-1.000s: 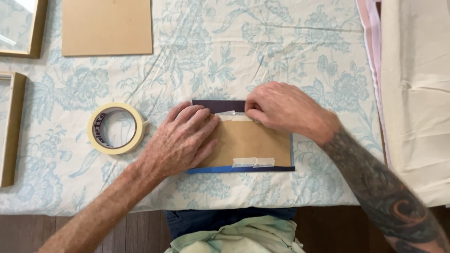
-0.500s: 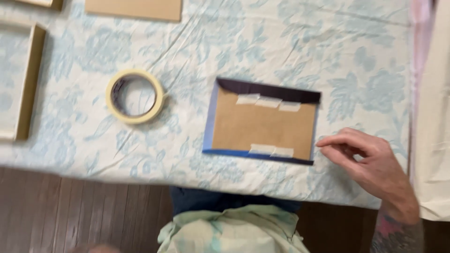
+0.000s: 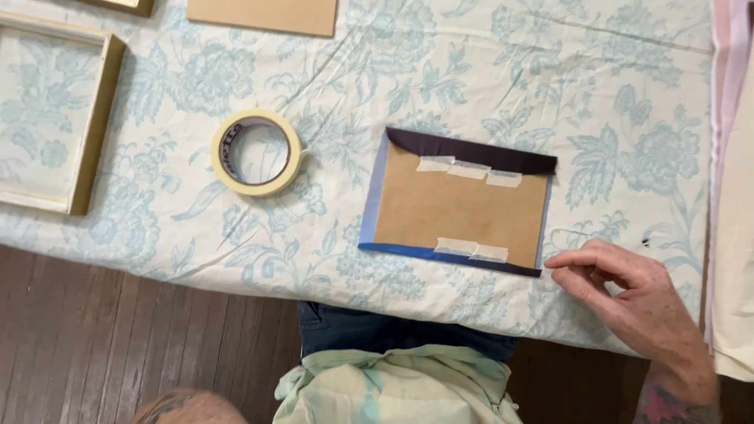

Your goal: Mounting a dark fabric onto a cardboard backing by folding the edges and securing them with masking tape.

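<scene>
Right hand [image 3: 640, 302] fingers [image 3: 577, 259] loosely curled, part spread, index tip stretched out toward 9 o'clock, holding nothing. Index tip sits just beside the lower right corner of the brown card [image 3: 463, 212], can't tell if it touches. Hand rests over the floral tablecloth [image 3: 487, 78] near the table's front edge; tattooed forearm runs off toward 5 o'clock.

Brown card lies flat at frame centre, backed by a dark blue sheet [image 3: 471, 145] that shows as a dark flap along the top and a thin blue border left and bottom. Pale tape strips [image 3: 469, 169] fix the top edge, another pair at the bottom edge.

Left hand: only a blurred bit of arm at the bottom edge, around 7 o'clock, fingers not in view.

Roll of masking tape [image 3: 257, 151] lies flat at 9 o'clock of the card, well apart. Wooden frame [image 3: 94, 126] further out at 9 o'clock, at the left edge. Second brown board [image 3: 263, 16] at 11 o'clock, cut by the top edge. Folded pale fabric [image 3: 734, 196] at 3 o'clock. Dark wood floor [image 3: 118, 338] below the table.
</scene>
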